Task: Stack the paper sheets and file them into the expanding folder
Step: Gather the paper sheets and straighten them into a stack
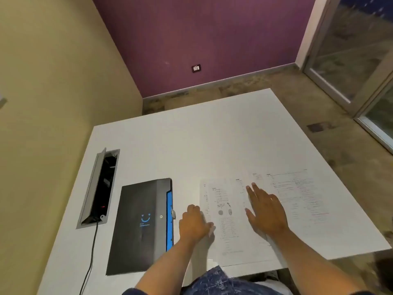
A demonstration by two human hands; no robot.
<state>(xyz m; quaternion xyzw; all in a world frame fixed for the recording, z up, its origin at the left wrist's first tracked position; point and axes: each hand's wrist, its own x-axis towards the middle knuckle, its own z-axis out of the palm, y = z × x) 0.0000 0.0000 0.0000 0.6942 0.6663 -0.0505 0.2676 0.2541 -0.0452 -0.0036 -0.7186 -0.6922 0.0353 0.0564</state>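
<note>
Several printed paper sheets [297,194] lie fanned out and overlapping on the white table [191,145], the nearest sheet [227,222] reaching the front edge. My right hand [265,209] lies flat on the sheets with its fingers spread. At the left edge of the nearest sheet, my left hand [194,223] rests with curled fingers and pinches that edge. A black expanding folder [140,226] with a blue smiley mark and blue inner pockets lies closed to the left of the sheets.
An open cable box [100,188] is set into the table at the left, with a black cord [90,258] running toward the front edge. A yellow wall stands close on the left. The table's right edge drops to a stone floor.
</note>
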